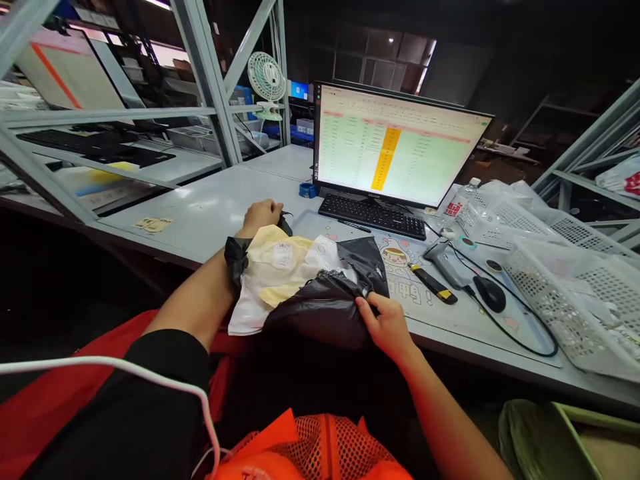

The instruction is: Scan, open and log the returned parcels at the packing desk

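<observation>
A torn black plastic mailing bag (320, 310) lies at the desk's front edge, its opening spread wide. White and pale yellow packages (280, 267) show inside it, one bearing a small printed label (283, 255). My right hand (384, 319) pinches the bag's right edge between thumb and fingers. At the far left side of the bag, my left hand (263, 215) is curled closed, with a strip of black plastic (285, 223) showing beside its fingers. The packages partly hide my left wrist.
Behind the bag stand a keyboard (373, 217) and a lit monitor (395, 147). To the right lie a yellow-black utility knife (434, 284), a barcode scanner (443, 265), a mouse (489, 294) and white perforated baskets (560, 300). Blue tape (307, 191) sits near the monitor; a metal frame (205, 80) rises left.
</observation>
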